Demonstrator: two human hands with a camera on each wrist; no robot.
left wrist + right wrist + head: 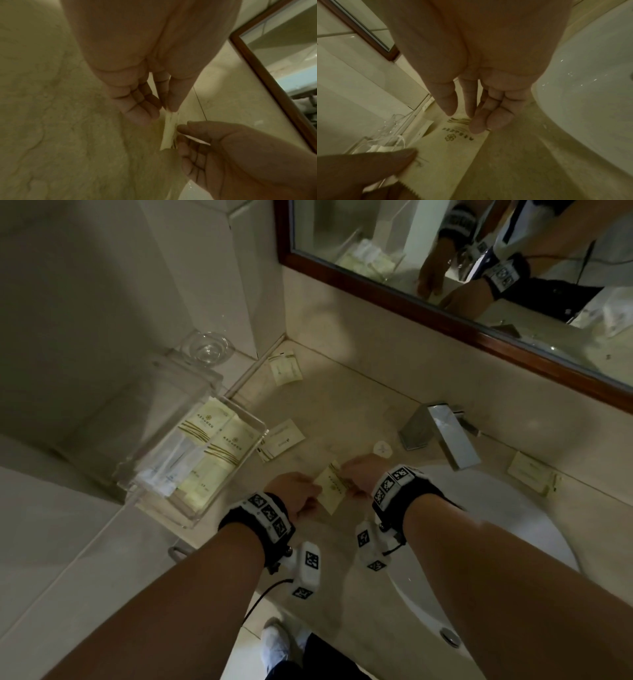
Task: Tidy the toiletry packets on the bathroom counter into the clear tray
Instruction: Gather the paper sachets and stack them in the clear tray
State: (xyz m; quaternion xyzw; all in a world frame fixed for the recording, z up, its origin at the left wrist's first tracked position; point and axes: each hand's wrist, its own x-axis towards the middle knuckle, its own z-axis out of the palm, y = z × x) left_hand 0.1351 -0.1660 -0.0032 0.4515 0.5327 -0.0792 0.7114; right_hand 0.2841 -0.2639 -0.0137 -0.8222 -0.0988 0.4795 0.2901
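A cream toiletry packet (330,490) with a gold logo is held just above the counter between my two hands. My left hand (310,496) pinches its near left end with the thumb on top (164,112). My right hand (349,479) pinches the far right end between thumb and fingers (464,120). From the left wrist the packet (170,130) appears edge-on; from the right wrist its printed face (453,146) shows. The clear tray (251,419) stands to the left with several packets in it. Loose packets lie behind the tray (286,368), beside it (284,438) and right of the faucet (531,472).
A chrome faucet (438,433) stands behind the white basin (496,542) on the right. A small round white item (382,448) lies by the faucet. A glass dish (205,347) sits in the back left corner. A wood-framed mirror (445,313) hangs over the counter.
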